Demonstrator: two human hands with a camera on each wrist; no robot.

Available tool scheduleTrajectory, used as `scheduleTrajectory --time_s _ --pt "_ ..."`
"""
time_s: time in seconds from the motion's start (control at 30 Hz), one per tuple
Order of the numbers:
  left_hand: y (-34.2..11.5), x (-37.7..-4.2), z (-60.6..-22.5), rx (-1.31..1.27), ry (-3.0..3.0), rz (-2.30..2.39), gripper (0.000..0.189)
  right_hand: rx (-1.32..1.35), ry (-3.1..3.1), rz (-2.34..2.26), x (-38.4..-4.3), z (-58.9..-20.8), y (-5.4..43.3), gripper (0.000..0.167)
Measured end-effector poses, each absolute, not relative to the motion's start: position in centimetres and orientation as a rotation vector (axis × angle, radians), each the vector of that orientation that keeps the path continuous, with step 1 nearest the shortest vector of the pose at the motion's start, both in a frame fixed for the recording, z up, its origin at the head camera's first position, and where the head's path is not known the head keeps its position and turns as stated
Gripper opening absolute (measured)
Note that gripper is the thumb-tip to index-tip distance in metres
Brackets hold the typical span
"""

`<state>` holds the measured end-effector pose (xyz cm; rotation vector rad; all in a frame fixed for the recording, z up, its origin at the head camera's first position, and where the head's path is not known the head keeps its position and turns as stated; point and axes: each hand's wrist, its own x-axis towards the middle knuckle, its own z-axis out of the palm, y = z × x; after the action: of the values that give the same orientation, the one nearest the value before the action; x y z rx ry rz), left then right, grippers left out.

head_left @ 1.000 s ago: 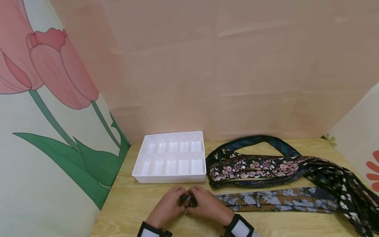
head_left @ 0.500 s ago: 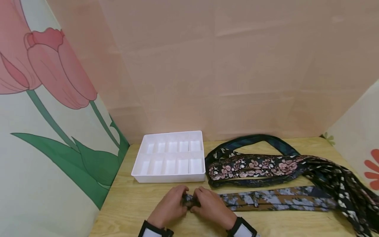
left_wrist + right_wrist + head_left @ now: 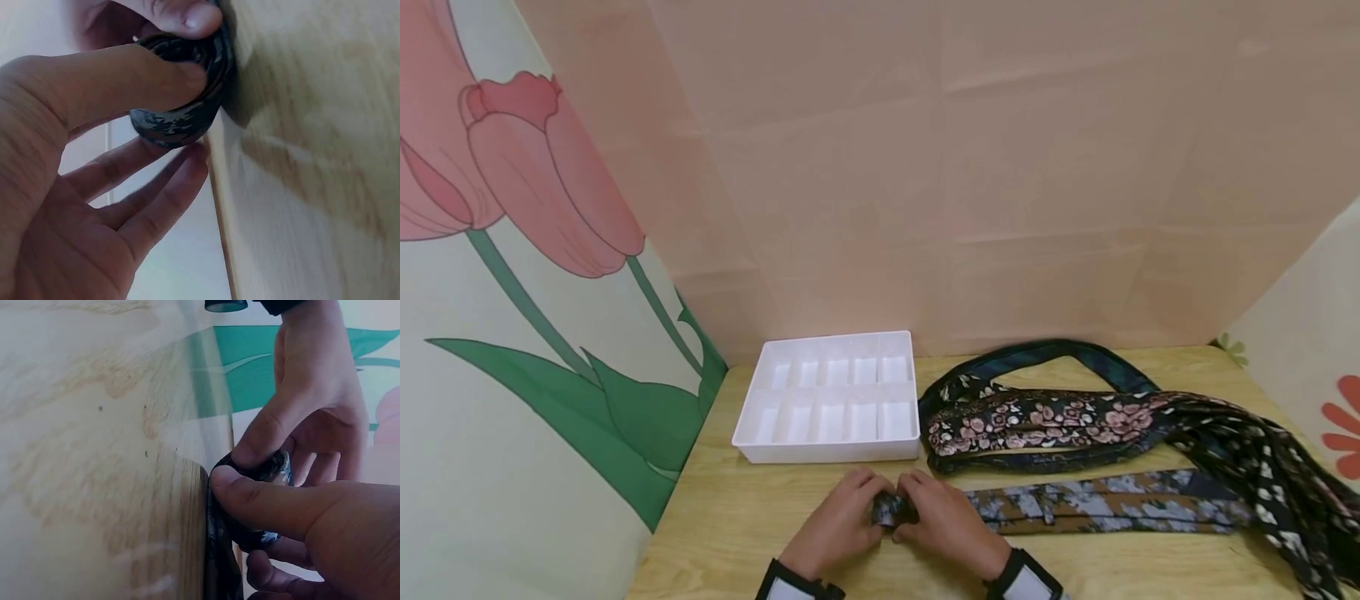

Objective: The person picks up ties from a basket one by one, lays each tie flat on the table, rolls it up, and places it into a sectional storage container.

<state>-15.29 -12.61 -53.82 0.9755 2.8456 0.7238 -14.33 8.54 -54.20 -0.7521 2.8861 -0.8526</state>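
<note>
One white tray (image 3: 820, 452), ten compartments in two rows, stands by the far edge of the tabletop (image 3: 696, 517), toward the far left corner. Closer to the near edge, my left grip (image 3: 837, 527) is narrow, holding the left side of a dark patterned fabric roll (image 3: 891, 510); its thumb presses the coiled face. The roll sits between both hands. My right grip (image 3: 951, 527) holds the right side, thumb likewise on the coil. Beyond it, a brown and blue-grey floral strip (image 3: 1112, 504) lies flat toward the right edge; my hand hides whether it joins the roll. Farther back lie a black, pink-flowered strip (image 3: 1037, 423) and a dark loop (image 3: 1022, 358). A black-and-white patterned bundle (image 3: 1273, 492) trails toward the near right corner.
</note>
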Motion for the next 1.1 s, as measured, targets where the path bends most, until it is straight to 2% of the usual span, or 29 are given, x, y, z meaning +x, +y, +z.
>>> scheduleTrajectory --time_s 0.5,0.63,0.87,1.0,1.1 --pt "-11.9 -14.7 -53.8 1.004 2.866 0.727 0.051 -0.752 2.902 -0.843 -13.6 -54.1 9.6 0.055" --pt "-11.8 -14.6 -53.5 1.003 2.869 0.721 0.05 -0.743 2.893 -0.84 -13.3 -54.2 9.8 0.053" --pt "-11.2 -14.4 -53.6 1.082 2.884 0.719 0.036 -0.706 2.864 -0.867 -13.1 -54.0 10.1 0.049" --pt "-11.1 -14.5 -53.6 1.072 2.897 0.675 0.041 -0.689 2.892 -0.832 -13.0 -54.0 10.2 0.043" --pt "-11.1 -14.5 -53.7 1.067 2.892 0.646 0.047 -0.698 2.907 -0.807 -12.9 -54.1 10.5 0.047"
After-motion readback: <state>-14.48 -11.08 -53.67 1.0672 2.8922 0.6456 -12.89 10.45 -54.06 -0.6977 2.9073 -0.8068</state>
